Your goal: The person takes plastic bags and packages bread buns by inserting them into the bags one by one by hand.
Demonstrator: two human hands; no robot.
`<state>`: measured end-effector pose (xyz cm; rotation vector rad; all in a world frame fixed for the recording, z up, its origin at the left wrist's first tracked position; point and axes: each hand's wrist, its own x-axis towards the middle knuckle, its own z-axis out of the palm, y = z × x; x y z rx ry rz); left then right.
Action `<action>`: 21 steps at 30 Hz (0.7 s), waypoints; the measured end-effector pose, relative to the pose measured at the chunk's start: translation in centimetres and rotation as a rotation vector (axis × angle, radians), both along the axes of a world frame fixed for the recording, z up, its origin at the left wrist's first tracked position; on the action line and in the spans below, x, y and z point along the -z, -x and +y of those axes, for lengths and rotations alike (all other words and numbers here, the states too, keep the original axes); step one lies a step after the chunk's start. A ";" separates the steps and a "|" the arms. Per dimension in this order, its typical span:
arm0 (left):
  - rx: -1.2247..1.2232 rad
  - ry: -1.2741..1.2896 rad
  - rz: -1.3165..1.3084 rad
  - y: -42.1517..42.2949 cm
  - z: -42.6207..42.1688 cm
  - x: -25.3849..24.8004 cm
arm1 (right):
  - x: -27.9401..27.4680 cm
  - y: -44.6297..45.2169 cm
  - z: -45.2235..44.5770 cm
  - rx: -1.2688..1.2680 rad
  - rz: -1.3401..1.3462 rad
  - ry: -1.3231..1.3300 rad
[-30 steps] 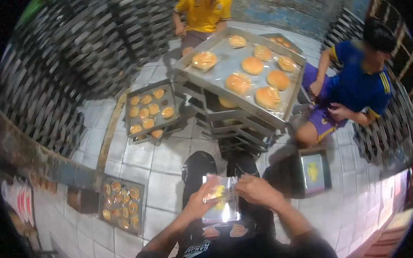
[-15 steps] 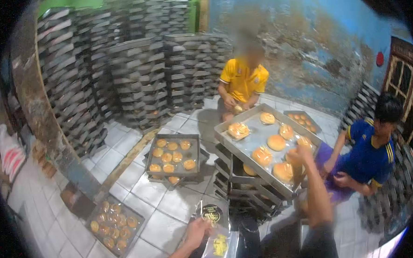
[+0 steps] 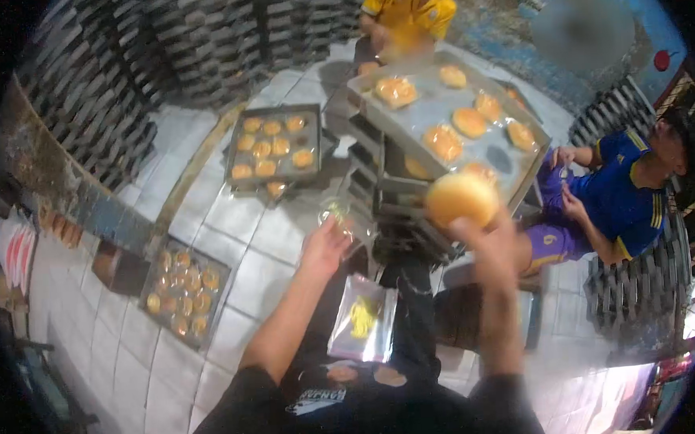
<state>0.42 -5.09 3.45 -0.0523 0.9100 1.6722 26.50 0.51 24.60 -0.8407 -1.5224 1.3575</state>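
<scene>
A round golden bun [image 3: 462, 200] is in my right hand [image 3: 486, 245], lifted over the near corner of the large tray [image 3: 427, 95]. That tray tops a stack and bears several buns, some in clear wrapping. My left hand [image 3: 327, 245] pinches a clear plastic bag [image 3: 336, 214] left of the stack. On my lap lies a pile of clear bags with a yellow print [image 3: 362, 318].
Smaller trays of buns rest on the floor at the left [image 3: 239, 179] and lower left [image 3: 205, 342]. A person in yellow [image 3: 411, 9] sits behind the large tray, another in blue [image 3: 613, 187] at the right. Tray stacks [image 3: 113, 88] line the wall.
My right hand has taken a bun from the large tray and drawn it toward me. My left hand has lifted one bag away from the pile. The view has tilted down.
</scene>
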 end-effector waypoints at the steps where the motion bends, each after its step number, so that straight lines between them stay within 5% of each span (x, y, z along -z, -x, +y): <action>1: -0.008 0.022 0.001 0.1 0.2 0.4 | 2.2 1.4 -2.9 -0.018 -0.212 -0.182; 2: 0.056 0.030 0.010 0.2 0.9 0.5 | 4.6 2.7 -4.8 -0.036 -0.420 -0.381; 4: 0.119 0.032 0.019 -0.8 1.5 -1.2 | 10.1 4.2 -6.2 -0.152 -0.348 -0.752; 7: 0.279 -0.002 -0.065 -3.1 0.3 -5.5 | 14.0 3.7 -4.2 0.027 -0.489 -0.862; 10: 0.321 -0.022 -0.081 -4.8 -2.1 -7.6 | 11.7 4.9 -4.8 0.112 -0.437 -0.986; 13: 0.309 -0.142 -0.153 -4.7 -3.8 -6.5 | 13.3 6.0 -5.6 0.121 -0.627 -0.984; 16: 0.364 -0.225 -0.209 -2.0 -3.9 -3.3 | 16.6 8.2 -8.9 -0.133 -0.549 -0.805; 21: 0.134 -0.105 0.113 -5.6 -6.1 -4.6 | 15.2 8.7 -6.7 -0.109 -0.661 -0.766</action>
